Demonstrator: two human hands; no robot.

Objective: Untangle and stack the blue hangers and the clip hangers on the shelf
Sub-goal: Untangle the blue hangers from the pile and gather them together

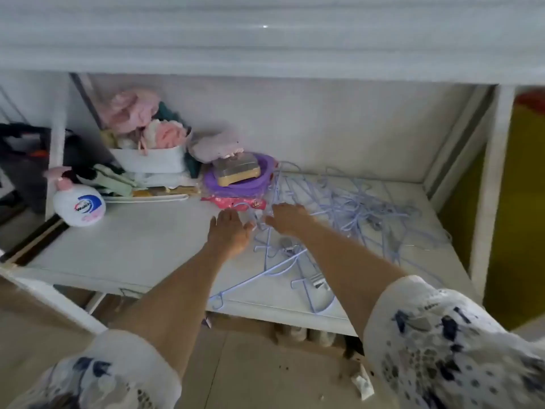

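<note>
The left hand (228,231) is lying flat and splayed, gripping nothing, bracing beside the right hand (287,218); that one is curling over a hook, grip unclear; the blue hangers (354,211) are sprawling tangled just beyond it on the shelf (132,246).

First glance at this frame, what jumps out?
The tangle of blue hangers sprawled over the right half of the white shelf, some reaching its front edge. Both bare hands meet at the tangle's left edge: left hand flat and open, right hand on the wires, grip unclear. At the back left, a purple basin and a white bin of pink cloths.
</note>
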